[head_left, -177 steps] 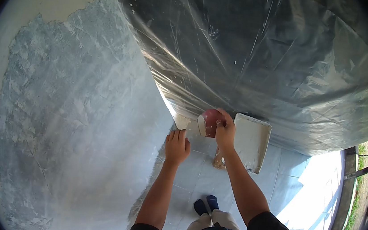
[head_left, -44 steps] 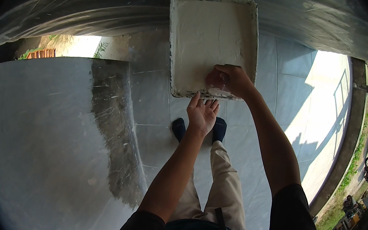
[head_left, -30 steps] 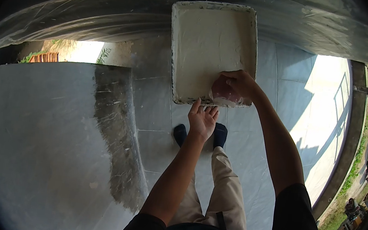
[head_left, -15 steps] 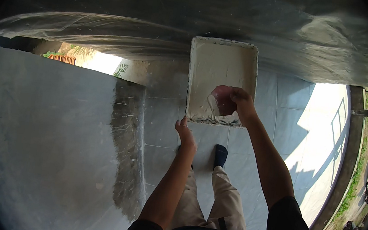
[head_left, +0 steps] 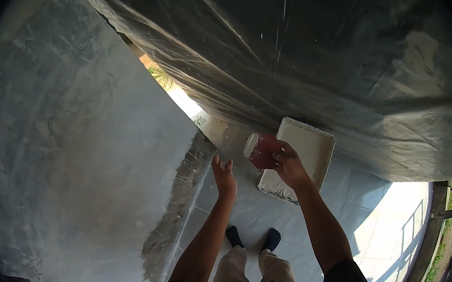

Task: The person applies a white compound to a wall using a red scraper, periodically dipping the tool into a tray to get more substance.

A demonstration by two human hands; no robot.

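Note:
My right hand (head_left: 290, 167) is closed round a dark red putty spreader (head_left: 264, 151), and white putty coats its left edge. The spreader is over the left side of a pale rectangular tray (head_left: 325, 170), hiding part of it. Creamy white putty (head_left: 305, 144) lies inside the tray, whose rim is crusted. To the left, my left hand (head_left: 225, 178) is raised with its fingers apart, holding nothing. It is apart from the tray and appears close to the edge of the grey wall (head_left: 115, 146).
A dark, rough unskimmed strip (head_left: 175, 207) runs down the wall's edge. Wrinkled plastic sheeting (head_left: 312, 56) hangs beyond the tray. Grey floor tiles (head_left: 251, 215) lie underfoot, with a sunlit patch (head_left: 393, 224) and a dark ledge (head_left: 428, 239) at right.
My view has turned toward the wall at left. The spreader has come up from inside the tray with putty on its edge. My left hand has moved off the tray's near corner.

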